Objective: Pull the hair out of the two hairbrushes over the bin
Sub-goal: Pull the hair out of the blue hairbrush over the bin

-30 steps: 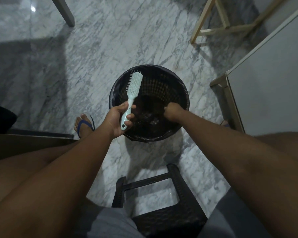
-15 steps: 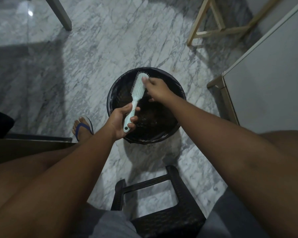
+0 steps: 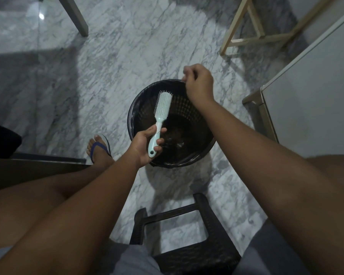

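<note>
A pale mint hairbrush is held by its handle in my left hand, bristles up, over the near left part of the black bin. The bin has a dark liner and clumps of hair lie at its bottom. My right hand hovers above the bin's far rim, fingers pinched together; whether strands are between them is too fine to tell. Only one hairbrush is in view.
The marble floor surrounds the bin. A black plastic stool stands below me between my legs. A white cabinet is on the right, wooden legs at the back, and my sandalled foot beside the bin.
My right hand rose from inside the bin to the brush head, then pulled away up and to the right beyond the far rim. The brush stayed roughly in place.
</note>
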Action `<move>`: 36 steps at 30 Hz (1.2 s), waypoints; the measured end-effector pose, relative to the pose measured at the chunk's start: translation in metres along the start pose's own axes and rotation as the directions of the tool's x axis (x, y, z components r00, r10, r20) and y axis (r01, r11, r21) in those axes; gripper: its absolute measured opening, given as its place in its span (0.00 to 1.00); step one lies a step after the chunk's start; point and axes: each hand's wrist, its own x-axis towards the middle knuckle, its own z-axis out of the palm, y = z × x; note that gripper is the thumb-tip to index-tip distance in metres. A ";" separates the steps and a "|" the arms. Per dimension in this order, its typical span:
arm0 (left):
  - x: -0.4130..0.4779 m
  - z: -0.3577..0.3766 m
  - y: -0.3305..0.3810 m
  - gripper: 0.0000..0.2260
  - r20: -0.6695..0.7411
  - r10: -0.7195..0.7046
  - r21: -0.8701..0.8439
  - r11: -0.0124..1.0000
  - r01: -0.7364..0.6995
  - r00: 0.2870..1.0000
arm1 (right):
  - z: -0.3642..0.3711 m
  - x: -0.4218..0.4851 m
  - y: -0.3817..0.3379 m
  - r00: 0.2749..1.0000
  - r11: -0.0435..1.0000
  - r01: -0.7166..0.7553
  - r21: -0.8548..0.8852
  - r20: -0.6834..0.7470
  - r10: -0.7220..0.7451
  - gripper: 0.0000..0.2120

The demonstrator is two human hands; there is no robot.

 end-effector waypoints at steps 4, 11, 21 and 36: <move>0.000 0.005 0.000 0.15 0.017 0.006 -0.012 1.000 -0.006 1.000 | 0.002 0.000 0.013 0.983 0.987 -0.082 -0.140 0.150 0.103 0.15; 0.001 0.009 -0.001 0.14 0.114 -0.004 0.045 0.999 -0.001 0.993 | 0.021 -0.038 0.017 0.849 0.941 0.213 -0.262 0.526 -0.046 0.43; 0.003 0.012 -0.004 0.20 0.157 0.012 0.148 0.988 -0.036 0.988 | 0.025 -0.027 0.014 0.980 0.951 0.092 -0.294 0.195 -0.034 0.08; -0.002 0.001 0.001 0.16 0.107 0.007 0.015 1.000 -0.009 0.994 | -0.006 -0.029 0.049 0.919 0.945 -0.163 -0.283 0.305 0.249 0.03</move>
